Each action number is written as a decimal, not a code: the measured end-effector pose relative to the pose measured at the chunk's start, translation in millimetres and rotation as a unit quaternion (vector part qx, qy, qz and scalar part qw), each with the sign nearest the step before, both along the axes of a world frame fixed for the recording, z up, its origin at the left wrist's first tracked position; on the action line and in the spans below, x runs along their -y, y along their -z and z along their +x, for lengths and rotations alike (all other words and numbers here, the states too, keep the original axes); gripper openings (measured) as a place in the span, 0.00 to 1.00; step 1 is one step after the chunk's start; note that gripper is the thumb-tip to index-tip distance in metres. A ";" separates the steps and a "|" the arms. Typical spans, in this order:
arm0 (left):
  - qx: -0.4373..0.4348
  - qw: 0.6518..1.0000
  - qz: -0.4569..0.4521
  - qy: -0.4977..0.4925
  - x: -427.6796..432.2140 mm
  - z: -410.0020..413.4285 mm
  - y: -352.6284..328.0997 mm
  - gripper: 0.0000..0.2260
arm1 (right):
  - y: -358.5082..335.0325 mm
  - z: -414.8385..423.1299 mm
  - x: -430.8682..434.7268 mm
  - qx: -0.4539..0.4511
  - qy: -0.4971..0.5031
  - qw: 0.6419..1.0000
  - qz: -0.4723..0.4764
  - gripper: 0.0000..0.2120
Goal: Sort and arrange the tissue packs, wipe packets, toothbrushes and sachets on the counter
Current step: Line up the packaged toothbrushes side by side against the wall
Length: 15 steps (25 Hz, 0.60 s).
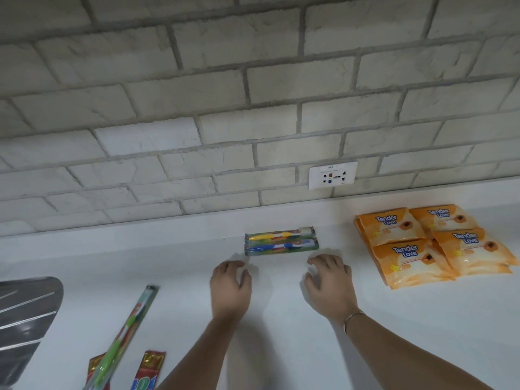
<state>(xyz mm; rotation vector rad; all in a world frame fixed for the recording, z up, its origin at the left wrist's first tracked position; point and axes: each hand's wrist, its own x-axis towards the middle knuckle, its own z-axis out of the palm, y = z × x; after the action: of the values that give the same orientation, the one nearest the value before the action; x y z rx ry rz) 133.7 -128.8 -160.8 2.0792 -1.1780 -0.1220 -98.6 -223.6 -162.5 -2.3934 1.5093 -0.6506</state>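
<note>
Two packaged toothbrushes lie side by side near the back of the white counter [281,319]: a yellow toothbrush [280,233] behind a blue toothbrush [282,247]. My left hand [231,285] and my right hand [330,285] hover just in front of them, fingers loosely curled, holding nothing. Several orange wipe packets [433,243] lie grouped at the right. A green toothbrush [126,333] in its long pack lies slanted at the lower left, over a red sachet [94,367]. Another red sachet [149,370] lies beside it.
A white brick wall rises behind the counter, with a socket plate [333,175] low on it. A steel sink drainer [25,319] sits at the left edge.
</note>
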 end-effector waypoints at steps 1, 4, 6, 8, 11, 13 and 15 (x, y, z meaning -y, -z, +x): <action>0.017 1.000 0.000 -0.014 -9.7 10.1 -2.5 0.17 | 0.9 -2.2 -0.3 0.016 -0.005 1.000 -0.005 0.14; 0.120 0.984 0.083 -0.103 -51.2 56.1 -6.7 0.14 | 2.5 -5.7 -3.8 0.037 -0.022 0.999 -0.018 0.13; 0.118 0.958 0.176 -0.195 -81.8 84.3 -10.5 0.17 | 2.8 -5.1 -5.2 0.043 -0.029 0.998 -0.029 0.12; 0.081 0.931 0.243 -0.260 -106.2 97.5 -14.4 0.19 | 3.5 -3.9 -6.4 0.047 -0.032 0.998 -0.041 0.13; 0.086 0.918 0.285 -0.261 -121.3 95.3 -11.0 0.22 | 2.6 -3.5 -7.5 0.043 -0.032 0.998 -0.043 0.15; 0.087 0.920 0.272 -0.269 -122.7 91.2 -5.0 0.24 | 3.2 -4.2 -8.3 0.043 -0.033 0.998 -0.033 0.15; 0.081 0.913 0.265 -0.299 -118.2 89.7 -1.9 0.26 | 4.4 -5.8 -8.7 0.040 -0.035 0.998 -0.031 0.14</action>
<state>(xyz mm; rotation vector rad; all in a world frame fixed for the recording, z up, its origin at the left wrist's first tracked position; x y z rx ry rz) 223.4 -10.6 -158.8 2.8922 -0.5750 0.0299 -104.3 -214.9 -166.9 -2.4221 1.3860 -0.7777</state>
